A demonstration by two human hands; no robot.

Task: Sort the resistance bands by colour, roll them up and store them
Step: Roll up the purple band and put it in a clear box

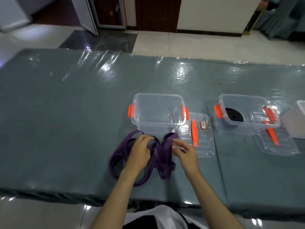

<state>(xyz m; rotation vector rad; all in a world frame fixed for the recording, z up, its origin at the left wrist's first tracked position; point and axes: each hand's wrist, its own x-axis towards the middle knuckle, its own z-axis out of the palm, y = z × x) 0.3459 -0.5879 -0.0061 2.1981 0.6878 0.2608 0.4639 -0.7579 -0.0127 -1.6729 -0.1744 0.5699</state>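
Both hands' fingers pinching flat, rubbery purple bands (pixel 158 156); left hand (pixel 140 152), right hand (pixel 185 154)

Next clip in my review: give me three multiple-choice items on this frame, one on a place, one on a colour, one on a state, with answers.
1. Where is the rolled black band?
A. in the right-hand box
B. in the middle box
C. on a lid

2. What colour are the bands under the hands?
A. green
B. purple
C. yellow

3. What state is the middle box in?
A. lidded
B. tipped over
C. open and empty

Answers: 1 A, the black roll shows through its clear wall. 2 B, the left hand and right hand work loose purple loops. 3 C, its lid lies beside it.
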